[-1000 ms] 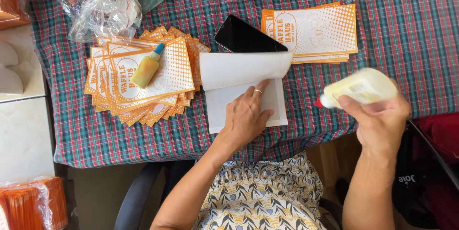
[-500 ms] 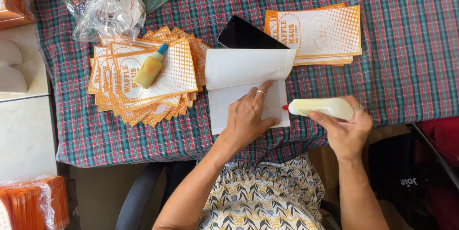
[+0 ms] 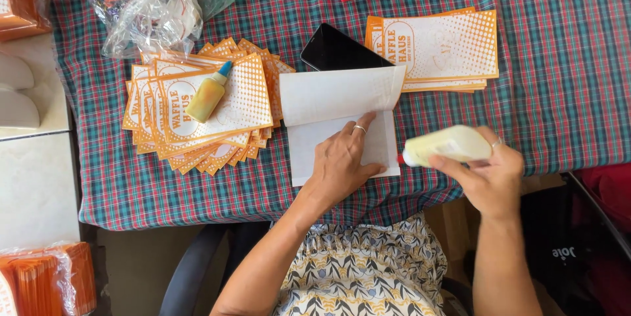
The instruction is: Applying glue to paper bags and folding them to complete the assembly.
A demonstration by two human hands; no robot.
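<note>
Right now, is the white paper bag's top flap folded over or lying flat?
Folded over: the flap overlaps the bag, pinned by the left hand.

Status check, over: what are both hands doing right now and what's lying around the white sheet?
Left hand flat on folded white sheet. Right hand grips glue bottle, red tip at sheet's right edge. Black phone tucked under sheet's top; orange card stacks either side.

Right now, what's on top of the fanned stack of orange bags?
A small yellow glue bottle with a blue cap lies on the fanned stack, apart from both hands. The top bag's middle is covered by it; lower bags show only edges.
</note>
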